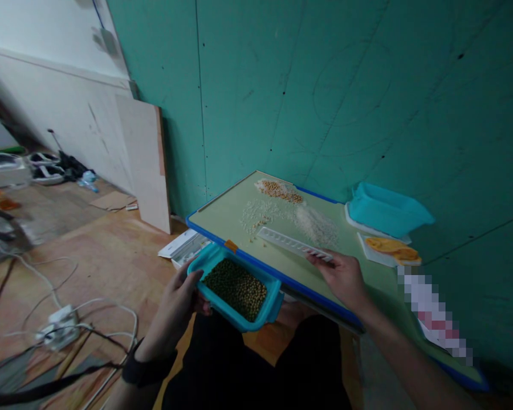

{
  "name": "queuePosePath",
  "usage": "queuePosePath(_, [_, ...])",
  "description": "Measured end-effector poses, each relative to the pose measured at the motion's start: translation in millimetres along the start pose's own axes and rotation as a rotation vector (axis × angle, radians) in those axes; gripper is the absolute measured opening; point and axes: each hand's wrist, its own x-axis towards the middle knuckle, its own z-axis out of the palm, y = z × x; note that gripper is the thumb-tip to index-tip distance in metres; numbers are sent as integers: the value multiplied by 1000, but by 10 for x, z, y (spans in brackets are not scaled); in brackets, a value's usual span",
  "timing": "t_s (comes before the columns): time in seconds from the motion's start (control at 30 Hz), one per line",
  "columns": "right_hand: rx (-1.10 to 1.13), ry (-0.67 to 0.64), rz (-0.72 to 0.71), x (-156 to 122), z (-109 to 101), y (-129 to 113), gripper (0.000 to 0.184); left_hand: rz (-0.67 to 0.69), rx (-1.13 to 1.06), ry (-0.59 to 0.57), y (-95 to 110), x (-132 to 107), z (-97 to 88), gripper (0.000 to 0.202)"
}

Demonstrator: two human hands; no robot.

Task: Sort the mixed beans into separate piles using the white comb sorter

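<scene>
The left grip [187, 296] grasps a turquoise tub [275, 293] of mung beans [222, 279] and soybeans [253, 290]; the right grip [342, 276] holds a white perforated strip [291, 243], rice [316, 224] just beyond.

A blue-edged green table [222, 210] bears a heap of white grain [315, 224]. Left of the heap lie scattered grains [256, 212] and, farther back, tan beans [277, 191]; right of it, a white base [362, 226] under a blue tub [387, 209] and a white tray [374, 258] under perhaps orange cloth [391, 249].

Makeshift workroom: seamed green wallboard [248, 85], leaning board [145, 159], floor-level power strip [63, 327].
</scene>
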Motion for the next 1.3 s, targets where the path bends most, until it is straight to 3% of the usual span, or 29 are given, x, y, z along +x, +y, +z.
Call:
queuePosePath(0.2, [-43, -19, -102, -170, -119, -69, 17, 26, -15, -11, 1, -42, 40, 76])
queuePosePath(0.43, [-94, -35, -166, -499, -167, -330, 24, 7, -23, 12, -6, -51, 57, 77])
queuePosePath(0.63, [-82, 60, -85, -279, 75, -308, 17, 14, -8, -8, 9, -4, 50, 79])
queuePosePath(0.8, [-56, 25, -46, -91, 290, -230, 20, 23, 11, -44, 47, -15, 18, 80])
queuePosePath(1.07, [-47, -36, -70, -35, 367, -331, 19, 36, -7, -60, -36, 26, -58, 73])
queuePosePath(1.3, [-42, -56, -113, -20, 448, -408, 19, 33, 5, -51, -16, -25, -8, 76])
